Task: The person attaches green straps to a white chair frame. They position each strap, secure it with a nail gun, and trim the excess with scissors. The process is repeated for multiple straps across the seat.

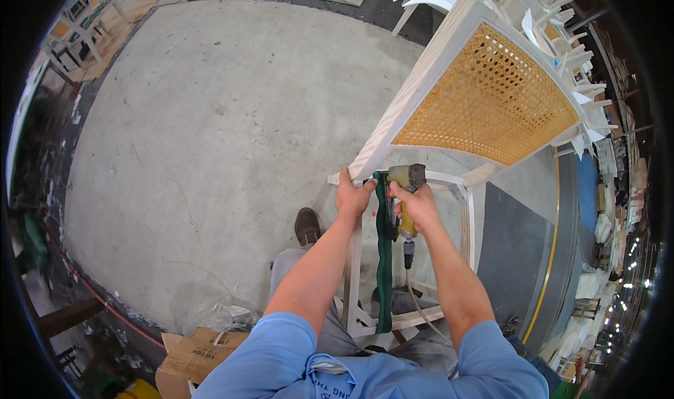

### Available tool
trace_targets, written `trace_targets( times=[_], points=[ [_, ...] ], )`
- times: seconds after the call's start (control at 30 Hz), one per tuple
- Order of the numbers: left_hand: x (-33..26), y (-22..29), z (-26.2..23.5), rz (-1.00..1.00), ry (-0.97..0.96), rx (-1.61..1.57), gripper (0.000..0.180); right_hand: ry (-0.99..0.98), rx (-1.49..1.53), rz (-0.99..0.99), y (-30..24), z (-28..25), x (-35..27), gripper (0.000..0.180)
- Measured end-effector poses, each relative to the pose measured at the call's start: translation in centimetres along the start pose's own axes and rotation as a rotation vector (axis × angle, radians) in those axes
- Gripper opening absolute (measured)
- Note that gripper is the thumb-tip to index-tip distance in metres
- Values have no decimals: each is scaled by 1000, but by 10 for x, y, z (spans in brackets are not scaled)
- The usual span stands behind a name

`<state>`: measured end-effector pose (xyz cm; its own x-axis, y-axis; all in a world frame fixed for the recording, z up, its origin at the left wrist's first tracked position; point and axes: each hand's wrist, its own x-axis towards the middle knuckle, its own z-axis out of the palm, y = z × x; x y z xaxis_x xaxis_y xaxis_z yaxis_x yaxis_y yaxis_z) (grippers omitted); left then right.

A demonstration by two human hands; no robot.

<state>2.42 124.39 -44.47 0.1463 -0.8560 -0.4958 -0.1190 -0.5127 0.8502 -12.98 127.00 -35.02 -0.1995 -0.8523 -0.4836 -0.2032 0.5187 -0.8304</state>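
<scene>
A pale wooden chair frame with a woven cane back panel stands in front of me, its seat opening bare of any board. My left hand is closed around the frame's corner near the foot of the back post, thumb toward the strap. A dark green webbing strap runs from that rear corner to the front rail. In my right hand is a yellow and grey pneumatic staple gun, its nose beside the strap's far end. An air hose trails from its handle toward me.
A cardboard box and clear plastic wrap lie at lower left. White chairs are stacked at the upper right, and more chairs stand far left. A dark grey mat covers floor on the right. My shoe is beside the frame.
</scene>
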Motion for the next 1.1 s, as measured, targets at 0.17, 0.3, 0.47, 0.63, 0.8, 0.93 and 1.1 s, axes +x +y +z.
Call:
trace_targets(
  times=[0.17,0.3,0.47,0.63,0.8,0.93,1.1],
  points=[
    [1,0,0,-42,-23,21,101,-1,-39,-15,0,0,2,31],
    [3,-5,3,-12,14,20,102,45,-71,-4,-2,0,1,29],
    [13,-11,9,-25,-1,-29,102,15,65,-47,-12,-15,-11,29],
    [25,-6,14,103,33,-17,97,100,253,-42,-11,-93,-112,25],
    [16,1,21,143,208,248,94,414,192,130,-4,-210,-273,36],
    [-11,6,17,444,446,411,67,647,232,184,37,-283,-410,46],
    [-82,4,33,374,-239,-40,50,892,347,373,138,-354,-554,40]
  ],
)
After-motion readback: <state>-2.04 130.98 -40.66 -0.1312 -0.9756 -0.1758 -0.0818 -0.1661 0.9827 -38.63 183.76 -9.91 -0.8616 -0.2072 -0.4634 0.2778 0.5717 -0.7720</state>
